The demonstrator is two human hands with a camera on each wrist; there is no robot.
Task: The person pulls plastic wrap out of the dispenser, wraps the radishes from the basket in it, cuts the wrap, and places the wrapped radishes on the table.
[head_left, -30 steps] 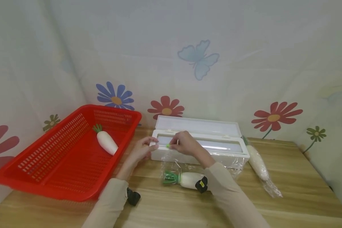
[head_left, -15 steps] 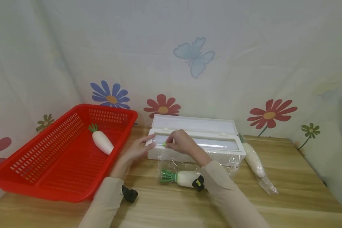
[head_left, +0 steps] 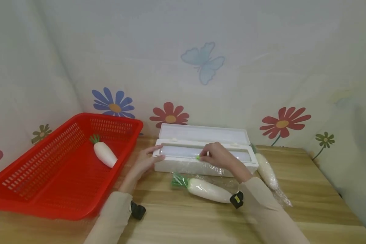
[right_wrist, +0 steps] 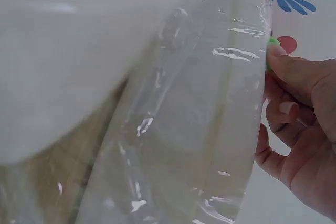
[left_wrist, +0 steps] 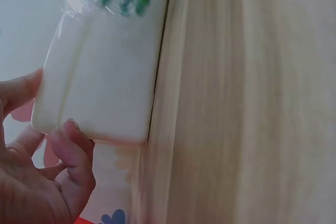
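Note:
A white cling film dispenser box [head_left: 174,165] stands on the table, its lid raised at the back and a pale roll [head_left: 177,151] inside. My left hand [head_left: 143,162] grips the box's left end, thumb and fingers at the corner in the left wrist view. Between thumb and finger, my right hand [head_left: 218,156] pinches a small green slider [head_left: 198,157] on the box's front top edge. Clear cling film hangs over the box front in the right wrist view. Before the box lies a white radish [head_left: 208,190], green leaves to the left, partly under film.
A red plastic basket [head_left: 88,211] at left holds another white radish [head_left: 105,154]. Right of the box lies a film-wrapped radish [head_left: 266,171] with a twisted film tail. Behind the wooden table [head_left: 170,223] hangs a flower-patterned cloth [head_left: 134,61].
My right hand has slid the green slider rightward along the box edge. The film before the box now lies lower over the radish. The left hand has stayed at the box's left end.

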